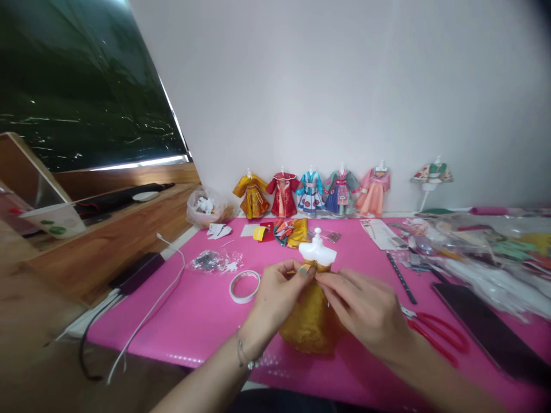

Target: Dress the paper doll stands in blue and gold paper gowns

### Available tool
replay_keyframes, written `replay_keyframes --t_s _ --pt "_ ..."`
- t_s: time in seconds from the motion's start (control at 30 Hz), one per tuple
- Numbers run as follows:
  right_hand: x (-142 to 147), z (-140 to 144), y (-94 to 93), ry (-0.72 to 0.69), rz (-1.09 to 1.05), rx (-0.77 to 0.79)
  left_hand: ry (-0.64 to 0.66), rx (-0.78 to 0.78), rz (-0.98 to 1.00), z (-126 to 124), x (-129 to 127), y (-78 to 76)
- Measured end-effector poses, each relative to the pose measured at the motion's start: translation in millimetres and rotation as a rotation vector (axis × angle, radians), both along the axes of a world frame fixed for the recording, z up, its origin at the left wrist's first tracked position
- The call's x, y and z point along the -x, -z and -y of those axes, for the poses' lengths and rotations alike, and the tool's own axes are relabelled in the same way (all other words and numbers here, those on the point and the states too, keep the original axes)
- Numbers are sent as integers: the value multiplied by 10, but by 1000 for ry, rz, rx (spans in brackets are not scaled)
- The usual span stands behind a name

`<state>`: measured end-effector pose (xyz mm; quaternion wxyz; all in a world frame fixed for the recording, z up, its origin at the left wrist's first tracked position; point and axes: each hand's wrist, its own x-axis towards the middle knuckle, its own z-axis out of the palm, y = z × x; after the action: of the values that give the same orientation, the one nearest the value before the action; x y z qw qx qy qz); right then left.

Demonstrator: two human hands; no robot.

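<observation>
A small white doll bust (317,252) stands upright over the pink table, dressed from the chest down in a mustard-gold doll skirt (310,321). My left hand (279,292) pinches the skirt's waistband from the left, its thumb pressed against the fabric. From the right, my right hand (365,304) has its thumb and fingers closed at the same waistband; a small shiny tip shows below its fingers, too small to name. The fingertips of both hands nearly meet at the front of the waist. The skirt hangs below, partly covered by the hands.
Left of my hands lies a white tape roll (244,287). Red-handled scissors (439,332), a dark phone-like slab (491,327) and a black strip (401,278) lie right. Several dressed doll forms (310,192) line the wall. Plastic bags (486,275) pile up right; a white cable (150,312) crosses left.
</observation>
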<state>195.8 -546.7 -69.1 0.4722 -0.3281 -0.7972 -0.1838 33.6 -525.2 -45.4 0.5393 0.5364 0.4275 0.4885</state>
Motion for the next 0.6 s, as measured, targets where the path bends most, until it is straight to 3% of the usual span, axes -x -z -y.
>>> replay_keyframes --t_s 0.27,0.47,0.6 --pt "-29 -35 6 42 36 -31 -28 -22 -70 53 35 -40" --pt "-44 -57 7 36 21 -13 -6 97 -95 56 72 97" --pt "-64 -81 3 4 27 -20 64 173 17 -1 75 177"
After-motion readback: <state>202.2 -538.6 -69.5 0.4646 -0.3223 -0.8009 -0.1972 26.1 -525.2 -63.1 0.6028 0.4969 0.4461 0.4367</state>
